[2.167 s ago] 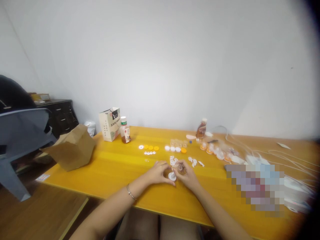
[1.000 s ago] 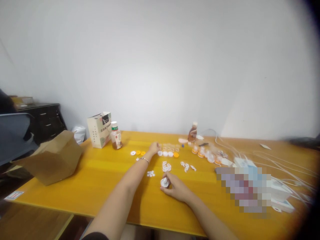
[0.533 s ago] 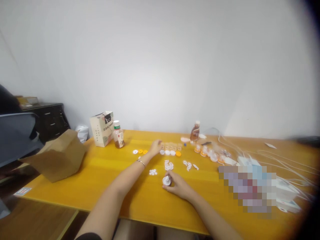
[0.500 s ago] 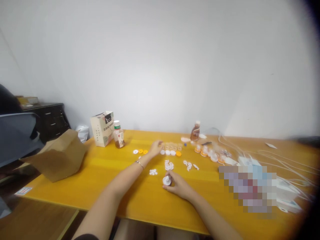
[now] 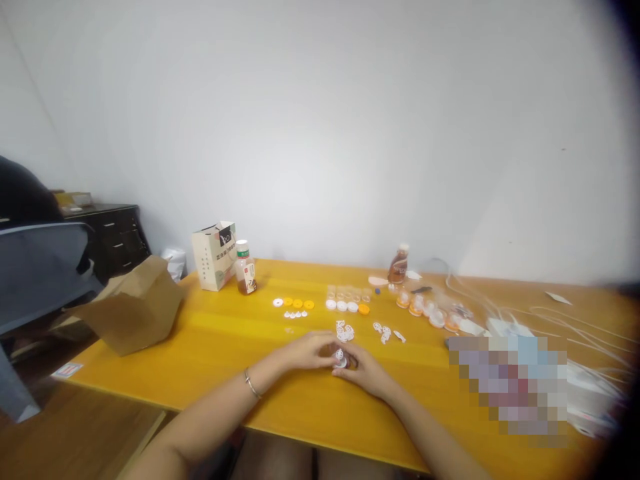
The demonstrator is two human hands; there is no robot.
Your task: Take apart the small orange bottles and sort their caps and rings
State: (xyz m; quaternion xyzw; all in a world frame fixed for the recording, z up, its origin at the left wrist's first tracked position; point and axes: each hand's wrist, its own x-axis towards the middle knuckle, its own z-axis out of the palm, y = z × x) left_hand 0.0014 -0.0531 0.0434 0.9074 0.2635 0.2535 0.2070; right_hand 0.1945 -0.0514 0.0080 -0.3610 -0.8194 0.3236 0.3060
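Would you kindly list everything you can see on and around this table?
table: one, yellow wood, across the view
paper bag: one, brown, table's left end
gift bag: one, cream, back left
bottle: one, brown liquid, green cap, beside the gift bag
second bottle: one, brown, back centre
caps: two short rows, yellow, orange and white, mid-table
white bits: several, just beyond the hands
cables: several, white, right side
cabinet: one, black, by the wall at left
chair: one, grey, far left
small part: one, white, between both hands
left hand: bracelet on wrist, closed on the small part
right hand: closed on the small part
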